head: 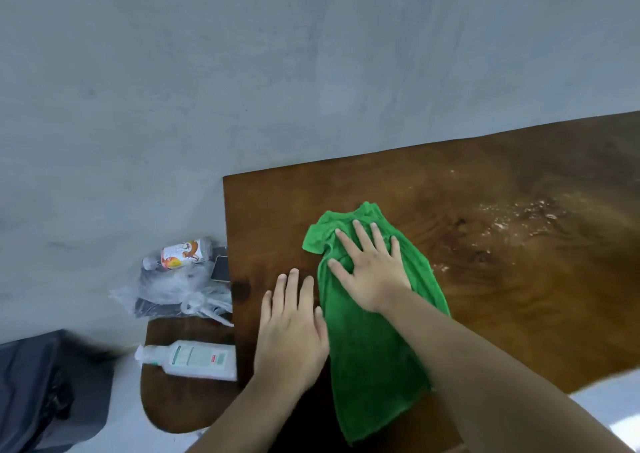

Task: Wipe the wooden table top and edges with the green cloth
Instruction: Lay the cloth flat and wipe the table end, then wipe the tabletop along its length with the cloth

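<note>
Wiping underway: right hand [372, 272], fingers spread flat, presses green cloth [374, 317] on near-left of wooden bench [519, 296]. Left hand [292, 331] flat, empty, just beside cloth. White specks [519, 217] far right remain; edges seemingly undone.

Two bare forearms are reaching forward from the lower edge of the view, both palms facing down. The right hand [372, 269] is lying flat with its fingers [362, 236] spread wide and pointing away from the body, its arm angling in from the lower right. The left hand [292, 328] is resting flat just beside it, nearer the body, fingers straight and held close together, thumb lying along the inner side. Neither hand is curling into a grip. The two wrists are sitting near each other, not crossing.
</note>
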